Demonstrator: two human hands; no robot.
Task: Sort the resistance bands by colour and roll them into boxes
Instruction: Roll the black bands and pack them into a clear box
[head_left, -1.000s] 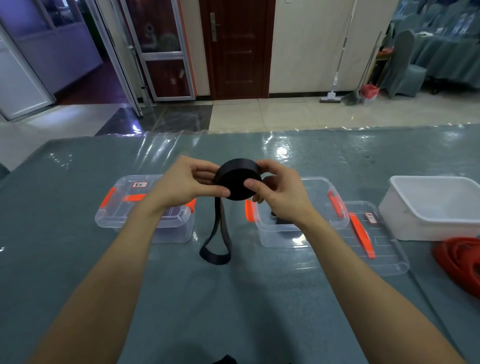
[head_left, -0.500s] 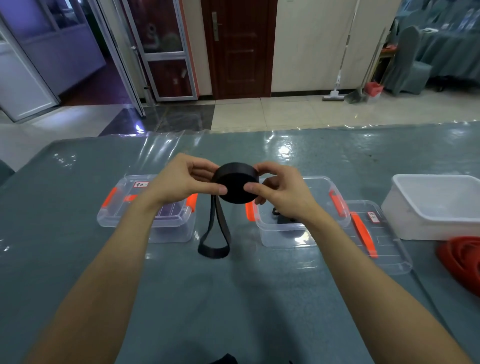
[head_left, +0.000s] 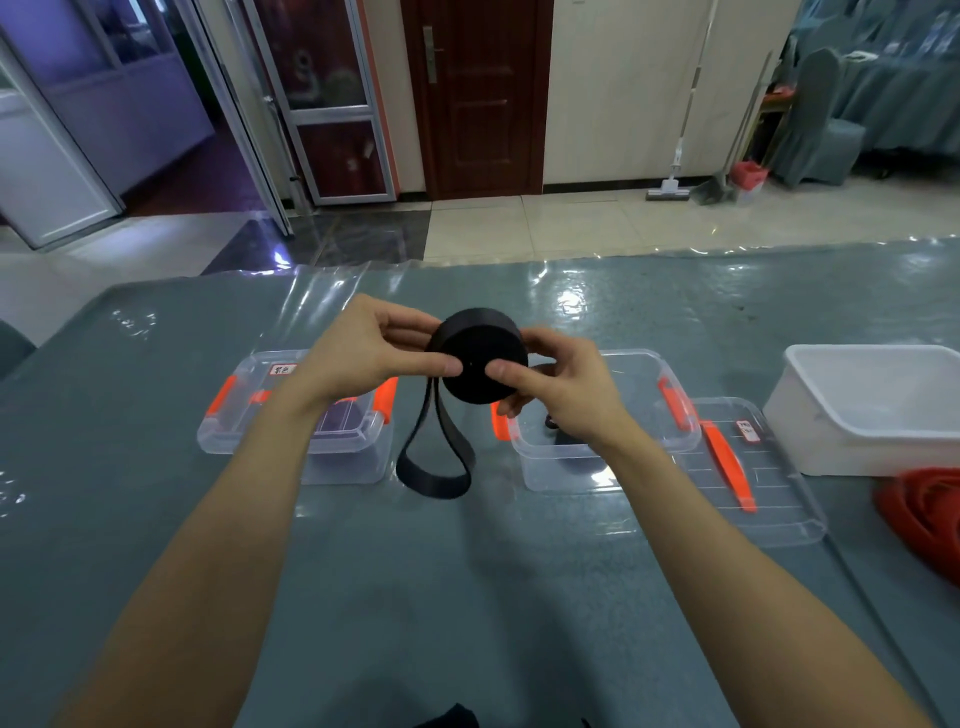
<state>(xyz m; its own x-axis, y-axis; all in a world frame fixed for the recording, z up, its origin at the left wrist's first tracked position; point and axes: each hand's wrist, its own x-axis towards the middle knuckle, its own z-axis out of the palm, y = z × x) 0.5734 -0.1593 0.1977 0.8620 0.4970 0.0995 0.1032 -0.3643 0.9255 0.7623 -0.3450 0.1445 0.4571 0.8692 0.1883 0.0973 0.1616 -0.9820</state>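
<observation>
I hold a black resistance band (head_left: 475, 358) wound into a thick roll above the table, between two clear boxes. My left hand (head_left: 371, 348) pinches the roll's left side and my right hand (head_left: 558, 387) pinches its right side, thumb on the flat face. A loose loop of the band hangs down to the table at the bottom. The closed clear box (head_left: 244, 415) with orange latches sits on the left. The open clear box (head_left: 644, 410) on the right holds something dark, mostly hidden by my right hand. A red band (head_left: 924, 512) lies at the right edge.
A clear lid (head_left: 753, 483) with an orange handle lies to the right of the open box. A white tub (head_left: 872, 405) stands at the far right. Shiny plastic film covers the grey table (head_left: 415, 597). A dark item (head_left: 452, 717) peeks in at the bottom edge.
The hanging loop has grown shorter as more band is wound onto the roll. Both hands stay on the roll at about the same place.
</observation>
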